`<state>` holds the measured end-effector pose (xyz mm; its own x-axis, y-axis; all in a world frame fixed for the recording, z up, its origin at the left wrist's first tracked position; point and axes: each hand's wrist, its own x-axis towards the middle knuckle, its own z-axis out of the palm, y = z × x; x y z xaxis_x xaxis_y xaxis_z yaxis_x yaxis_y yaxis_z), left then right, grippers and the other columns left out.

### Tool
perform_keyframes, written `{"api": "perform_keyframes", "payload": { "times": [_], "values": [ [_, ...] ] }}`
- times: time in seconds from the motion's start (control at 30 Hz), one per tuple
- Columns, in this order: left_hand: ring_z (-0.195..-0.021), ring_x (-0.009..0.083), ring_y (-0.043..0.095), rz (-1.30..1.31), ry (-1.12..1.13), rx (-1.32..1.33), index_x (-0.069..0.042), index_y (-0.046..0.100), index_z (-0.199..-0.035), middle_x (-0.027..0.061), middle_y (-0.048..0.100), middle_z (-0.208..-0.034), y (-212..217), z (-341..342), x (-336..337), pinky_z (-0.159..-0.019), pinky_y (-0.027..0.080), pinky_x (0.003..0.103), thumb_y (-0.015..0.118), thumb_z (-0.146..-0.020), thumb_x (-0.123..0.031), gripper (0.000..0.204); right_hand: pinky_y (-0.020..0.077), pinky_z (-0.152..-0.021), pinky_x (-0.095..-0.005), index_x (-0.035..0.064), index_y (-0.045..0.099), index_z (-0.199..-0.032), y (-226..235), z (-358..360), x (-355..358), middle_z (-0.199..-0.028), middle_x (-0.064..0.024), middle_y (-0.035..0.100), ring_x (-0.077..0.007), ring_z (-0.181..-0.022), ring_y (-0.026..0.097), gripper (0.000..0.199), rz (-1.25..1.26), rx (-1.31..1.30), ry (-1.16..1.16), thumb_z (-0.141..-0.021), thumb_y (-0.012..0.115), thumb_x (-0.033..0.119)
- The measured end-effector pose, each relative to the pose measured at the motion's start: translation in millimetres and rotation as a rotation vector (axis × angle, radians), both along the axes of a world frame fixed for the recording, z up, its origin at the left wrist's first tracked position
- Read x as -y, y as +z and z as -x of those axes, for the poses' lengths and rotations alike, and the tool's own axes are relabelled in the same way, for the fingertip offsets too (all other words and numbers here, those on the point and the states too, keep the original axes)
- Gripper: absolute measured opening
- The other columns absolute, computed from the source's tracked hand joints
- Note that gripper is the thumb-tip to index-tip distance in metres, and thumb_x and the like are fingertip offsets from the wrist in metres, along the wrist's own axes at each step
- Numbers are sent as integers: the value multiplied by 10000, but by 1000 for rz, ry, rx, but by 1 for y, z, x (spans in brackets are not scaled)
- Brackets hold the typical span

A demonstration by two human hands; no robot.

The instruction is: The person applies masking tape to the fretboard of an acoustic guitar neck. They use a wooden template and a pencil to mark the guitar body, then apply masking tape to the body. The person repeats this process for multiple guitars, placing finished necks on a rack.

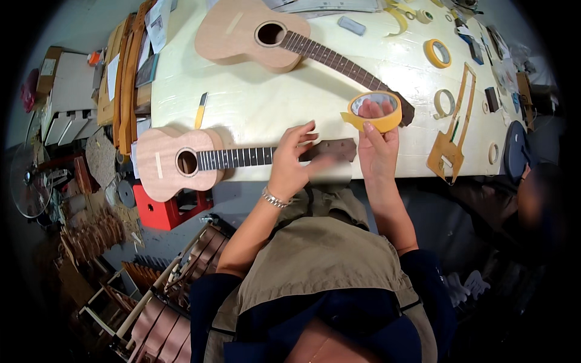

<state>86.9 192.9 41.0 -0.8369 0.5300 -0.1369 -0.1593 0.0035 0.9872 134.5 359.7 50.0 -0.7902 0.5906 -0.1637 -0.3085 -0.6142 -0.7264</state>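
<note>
Left hand [292, 158]: fingers spread, resting on the near ukulele [181, 162] neck at the tabletop [266, 103] edge.
Right hand [376, 145]: pinching a yellow tape roll [374, 112] (held upright, above the tabletop).
Farther: second ukulele [254, 37].

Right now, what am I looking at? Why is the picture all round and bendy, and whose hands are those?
A person wears a small camera on the head, looking down, and its wide lens bends the edges. Those are that person's own hands. The right hand holds a roll of yellow tape. The left hand rests on the neck of a small unfinished guitar lying on the pale worktable. A second guitar and more tape rolls lie farther back.
</note>
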Motion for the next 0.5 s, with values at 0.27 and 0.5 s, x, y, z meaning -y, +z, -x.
{"api": "perform_keyframes", "payload": {
  "times": [0.27,0.5],
  "values": [
    [-791,77,557,-85,217,305,-33,587,-893,19,628,-850,-5,-17,9,-737,461,233,696,-803,-82,150,315,-1085,-440,105,530,-1171,-4,-29,56,-1158,-62,607,-222,-1204,493,396,497,-127,121,-823,541,-85],
    [-666,58,527,408,581,160,-65,649,-764,2,629,-764,-15,28,200,-605,438,208,711,-783,-84,67,145,-1139,-436,-18,432,-1298,-43,-81,-36,-1312,-131,509,-227,-1290,409,409,670,-415,-71,-927,489,145]
  ]
}}
